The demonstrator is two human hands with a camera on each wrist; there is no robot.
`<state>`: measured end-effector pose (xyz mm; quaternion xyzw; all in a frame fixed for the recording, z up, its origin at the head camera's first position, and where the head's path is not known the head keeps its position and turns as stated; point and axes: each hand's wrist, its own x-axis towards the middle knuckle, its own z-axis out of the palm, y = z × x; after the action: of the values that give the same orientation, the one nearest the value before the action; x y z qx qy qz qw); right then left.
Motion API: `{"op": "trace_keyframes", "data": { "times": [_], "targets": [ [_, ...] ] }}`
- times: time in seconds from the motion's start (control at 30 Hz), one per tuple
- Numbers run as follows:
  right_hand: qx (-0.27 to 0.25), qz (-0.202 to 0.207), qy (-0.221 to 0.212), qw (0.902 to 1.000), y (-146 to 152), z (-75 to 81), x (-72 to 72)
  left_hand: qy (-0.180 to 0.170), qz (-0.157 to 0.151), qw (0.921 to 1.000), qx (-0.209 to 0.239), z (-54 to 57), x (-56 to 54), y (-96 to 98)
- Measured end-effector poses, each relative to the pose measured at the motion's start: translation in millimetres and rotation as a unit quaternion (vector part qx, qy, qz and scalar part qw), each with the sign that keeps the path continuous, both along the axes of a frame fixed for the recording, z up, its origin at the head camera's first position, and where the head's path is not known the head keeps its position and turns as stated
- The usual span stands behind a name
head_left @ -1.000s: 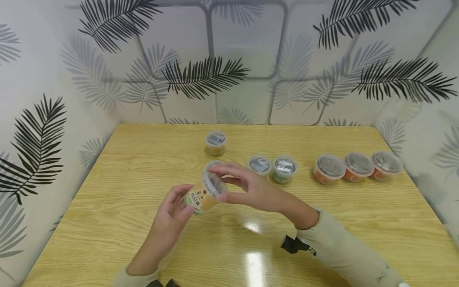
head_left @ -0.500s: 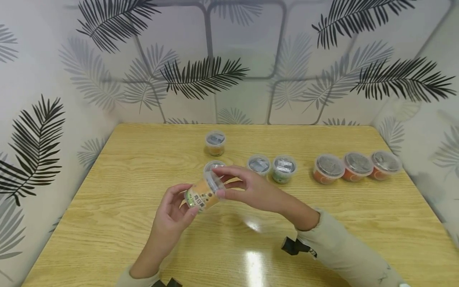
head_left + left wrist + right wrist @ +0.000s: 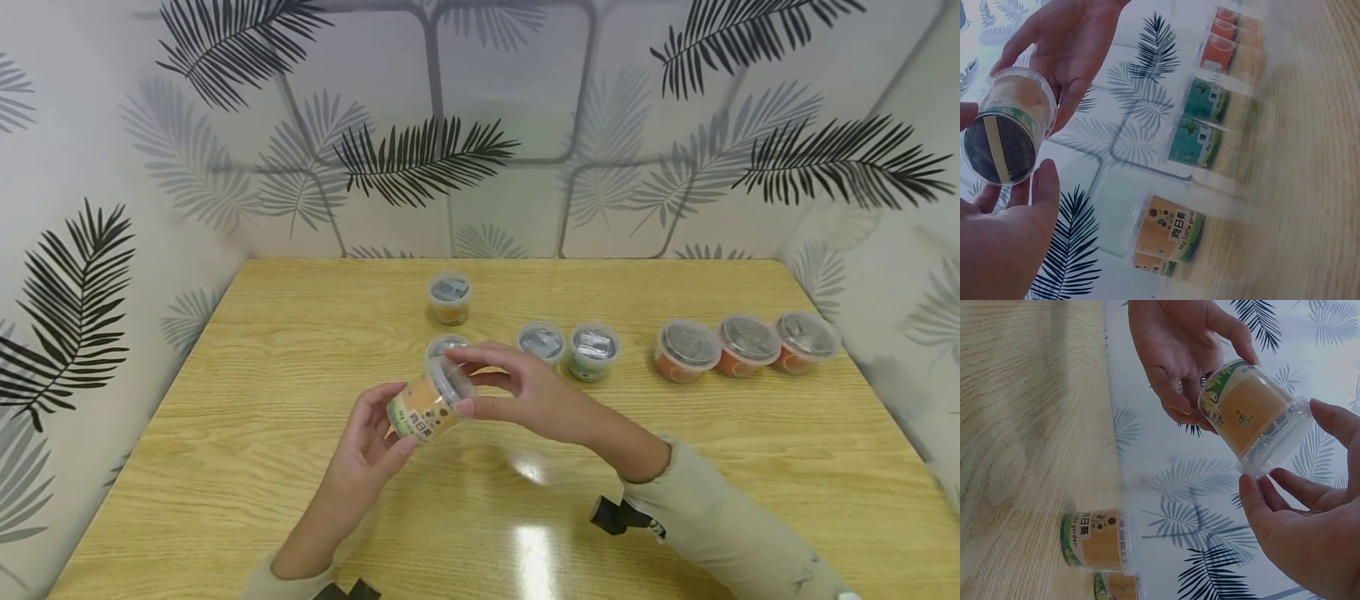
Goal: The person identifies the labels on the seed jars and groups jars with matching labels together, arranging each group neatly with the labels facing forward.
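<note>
Between both hands, tilted above the table, is a clear lidded plastic cup (image 3: 424, 408) with an orange and green label. My left hand (image 3: 365, 446) grips its base end, fingers and thumb around the side. My right hand (image 3: 525, 392) pinches the rim of the lid (image 3: 1277, 439). The left wrist view shows the dark cup bottom (image 3: 999, 150) with a pale strip across it. Just behind the held cup stands another orange-labelled cup (image 3: 1171, 228), partly hidden by my right hand in the head view. A third orange-labelled cup (image 3: 450, 298) stands farther back.
Two green-labelled cups (image 3: 594, 352) stand side by side right of centre. Three red-orange cups (image 3: 686, 352) form a row on the right of the wooden table (image 3: 247, 433). Leaf-patterned cloth walls (image 3: 510, 208) rise behind the table and at its sides.
The held cup has turned a little about its own axis, so the printed characters have shifted downward toward my left thumb. Both hands stay nearly in place, and the standing cups have not moved.
</note>
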<state>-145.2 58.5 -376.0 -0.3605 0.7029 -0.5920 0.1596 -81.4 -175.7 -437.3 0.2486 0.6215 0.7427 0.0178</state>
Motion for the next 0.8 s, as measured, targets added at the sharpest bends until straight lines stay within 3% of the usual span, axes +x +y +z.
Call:
{"op": "trace_keyframes", "data": {
  "times": [0.23,0.33,0.53,0.7,0.8],
  "targets": [
    [0.010,0.016,-0.007,0.9998,1,1.4,-0.1,0.010,0.015,0.9997,0.016,-0.2,-0.1,0.5],
    [0.025,0.012,-0.021,0.9994,0,9.9,4.4,0.011,0.017,0.9996,0.020,-1.5,-0.3,0.5],
    [0.015,-0.004,-0.031,0.9994,0,0.6,-0.1,0.006,0.012,0.9998,0.016,-2.1,-1.0,0.1],
    [0.017,-0.019,-0.011,0.9996,-1,-4.4,-1.4,0.035,0.027,0.9978,-0.049,-2.1,-1.8,-2.1],
    [0.033,-0.031,0.015,0.9989,-2,-6.9,-1.1,0.066,0.058,0.9898,-0.113,-1.9,-2.1,-4.4]
  ]
}}
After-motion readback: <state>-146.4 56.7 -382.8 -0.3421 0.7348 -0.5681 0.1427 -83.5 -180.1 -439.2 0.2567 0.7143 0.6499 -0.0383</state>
